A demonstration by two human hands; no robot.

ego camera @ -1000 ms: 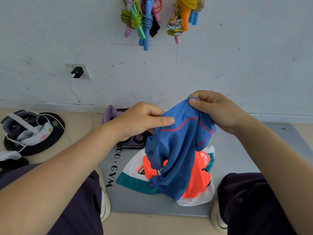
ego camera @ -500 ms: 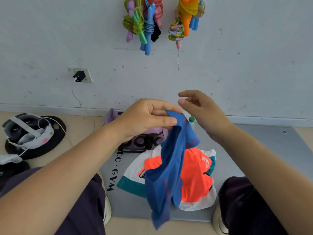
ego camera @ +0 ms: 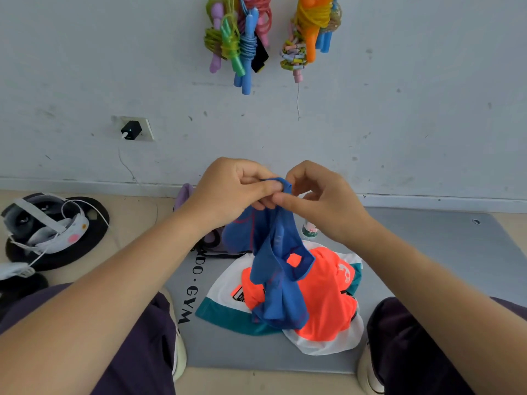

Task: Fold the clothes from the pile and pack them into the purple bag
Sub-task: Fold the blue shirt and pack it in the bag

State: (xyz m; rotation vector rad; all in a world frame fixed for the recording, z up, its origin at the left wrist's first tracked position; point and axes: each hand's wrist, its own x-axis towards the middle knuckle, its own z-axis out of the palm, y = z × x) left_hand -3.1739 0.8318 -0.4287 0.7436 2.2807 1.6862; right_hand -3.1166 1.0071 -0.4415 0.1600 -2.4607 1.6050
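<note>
Grey gym mat [ego camera: 427,252] lies bare to your right; your left hand [ego camera: 228,192] and right hand [ego camera: 322,203] pinch the blue fabric garment [ego camera: 273,269], which hides most of the purple bag [ego camera: 185,195].

Both hands raised; left [ego camera: 228,189] pinching; right [ego camera: 319,201] curled.

The blue garment [ego camera: 278,260] hanging from both grips is thin, matt knit cloth with red stitching. Below them, the orange shirt [ego camera: 322,295] looks smooth synthetic with a faint sheen. The grey mat [ego camera: 427,252] underneath is matt, foam-like. Above the grips, the jump ropes [ego camera: 242,44] look like glossy plastic against a scuffed, matt painted wall [ego camera: 399,95].
</note>
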